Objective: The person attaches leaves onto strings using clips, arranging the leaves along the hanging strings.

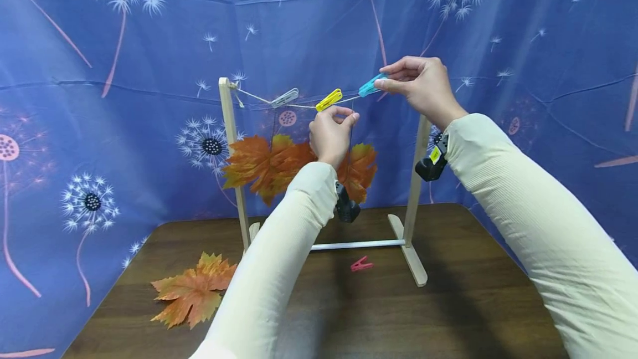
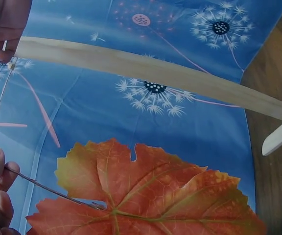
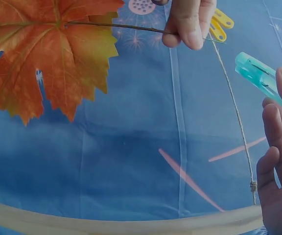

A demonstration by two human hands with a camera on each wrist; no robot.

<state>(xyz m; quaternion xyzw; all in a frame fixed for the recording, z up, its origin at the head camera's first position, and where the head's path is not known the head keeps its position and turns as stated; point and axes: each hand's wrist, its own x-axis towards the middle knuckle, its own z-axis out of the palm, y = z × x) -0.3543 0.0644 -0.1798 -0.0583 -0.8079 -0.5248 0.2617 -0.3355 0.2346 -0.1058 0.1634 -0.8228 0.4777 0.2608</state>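
My left hand (image 1: 330,134) pinches the thin stem of an orange maple leaf (image 1: 360,168) just below the string, and the leaf hangs behind that wrist. The leaf (image 3: 58,54) shows large in the right wrist view. My right hand (image 1: 428,86) pinches a blue clothespin (image 1: 369,87) by one end, its other end close to the string (image 3: 235,107). In the right wrist view the clothespin (image 3: 258,76) is apart from the string. A yellow clothespin (image 1: 329,99) and a pale grey clothespin (image 1: 285,98) sit on the string. Orange foliage (image 1: 264,162) hangs below, partly hidden.
The string is tied between two wooden posts (image 1: 229,137), joined low down by a white rod (image 1: 358,245). A pink clothespin (image 1: 361,264) and another maple leaf (image 1: 194,291) lie on the brown table (image 1: 463,292). Behind hangs a blue dandelion-patterned cloth (image 1: 164,115).
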